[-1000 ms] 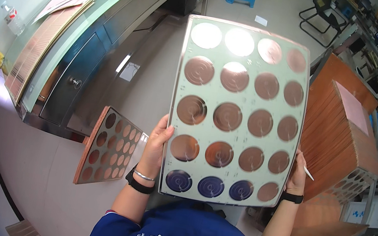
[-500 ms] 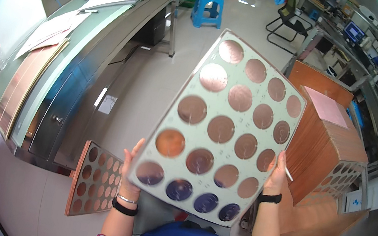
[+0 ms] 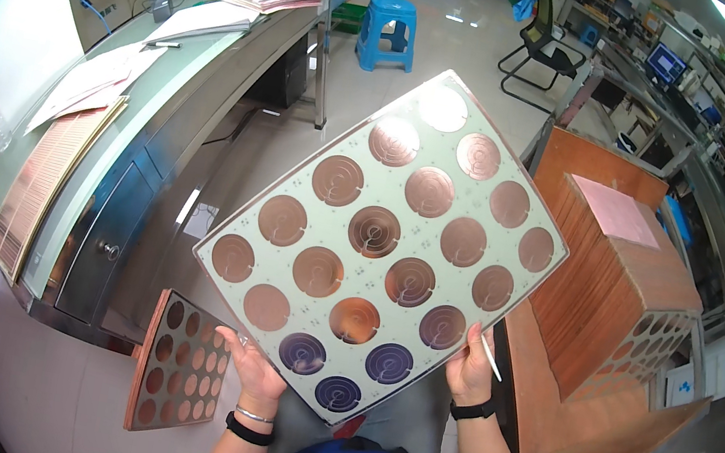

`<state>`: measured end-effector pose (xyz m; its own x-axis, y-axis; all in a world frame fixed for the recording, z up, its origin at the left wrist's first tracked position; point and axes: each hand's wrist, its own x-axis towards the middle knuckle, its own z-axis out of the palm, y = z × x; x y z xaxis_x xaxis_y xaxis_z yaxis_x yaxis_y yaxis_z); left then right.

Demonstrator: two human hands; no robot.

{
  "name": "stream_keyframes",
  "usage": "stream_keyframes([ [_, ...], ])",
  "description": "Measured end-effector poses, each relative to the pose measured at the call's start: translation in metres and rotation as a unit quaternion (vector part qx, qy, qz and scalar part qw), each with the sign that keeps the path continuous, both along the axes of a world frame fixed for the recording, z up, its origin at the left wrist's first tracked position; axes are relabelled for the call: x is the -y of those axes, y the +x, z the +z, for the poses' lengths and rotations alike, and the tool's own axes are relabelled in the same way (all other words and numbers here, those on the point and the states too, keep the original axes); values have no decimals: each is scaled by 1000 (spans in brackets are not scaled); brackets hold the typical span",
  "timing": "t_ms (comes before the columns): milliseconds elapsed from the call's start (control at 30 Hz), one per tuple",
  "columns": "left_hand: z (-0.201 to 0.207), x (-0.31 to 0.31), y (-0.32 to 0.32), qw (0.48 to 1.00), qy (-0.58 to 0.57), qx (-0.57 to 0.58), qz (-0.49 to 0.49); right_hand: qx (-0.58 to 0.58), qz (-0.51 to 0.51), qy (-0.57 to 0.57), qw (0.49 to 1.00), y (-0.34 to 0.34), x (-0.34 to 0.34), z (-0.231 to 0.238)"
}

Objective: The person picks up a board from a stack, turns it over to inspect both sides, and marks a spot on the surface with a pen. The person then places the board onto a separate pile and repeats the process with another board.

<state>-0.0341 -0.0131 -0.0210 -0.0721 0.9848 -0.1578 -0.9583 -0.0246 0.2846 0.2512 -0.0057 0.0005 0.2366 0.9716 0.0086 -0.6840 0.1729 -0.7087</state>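
A large pale-green circuit board panel point(image 3: 397, 250) with rows of round copper discs is tilted up before me, one corner pointing down toward my lap. The edge of the panel rests in my left hand point(image 3: 256, 371) at the lower left; its thumb stretches outward and its other fingers are partly hidden. My right hand point(image 3: 469, 374) grips the lower right edge, thumb on the near side, fingers mostly behind the board. A slim white pen-like stick point(image 3: 491, 356) juts out from that same hand. Light glares off the topmost disc, while the lowest ones look dark.
A similar panel stack point(image 3: 180, 367) stands upright at lower left. On the right is a wooden box point(image 3: 607, 299) with a pink sheet point(image 3: 615, 211) on top and more disc panels at its side. A long bench point(image 3: 190, 75) holds papers; a blue stool point(image 3: 387, 34) stands ahead.
The panel has turned clockwise, its upright long side now slanting diagonally. My right hand has moved down and left along with its edge, and my left hand sits lower.
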Motion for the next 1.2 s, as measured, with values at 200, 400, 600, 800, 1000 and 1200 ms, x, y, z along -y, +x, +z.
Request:
stream_keyframes([
  [200, -21, 0, -5, 990, 7, -136, -39, -36, 34, 6, 999, 1, 5, -9],
  [400, -17, -4, -43, 984, 6, -177, 17, -27, -89, 35, 995, 90, -6, 15],
  [600, 0, -6, -66, 948, 13, -309, 74, 285, 44, -30, 957, 130, 3, 51],
  [800, 7, -10, -68, 931, 56, -337, 128, 396, -44, 12, 917, 122, -4, 54],
  [1000, 10, -21, -68, 878, 200, -408, 153, 230, -88, 70, 967, 124, -22, 37],
  [1200, 22, -19, -44, 960, 81, -251, 89, -3, 42, 150, 988, 100, -34, 11],
])
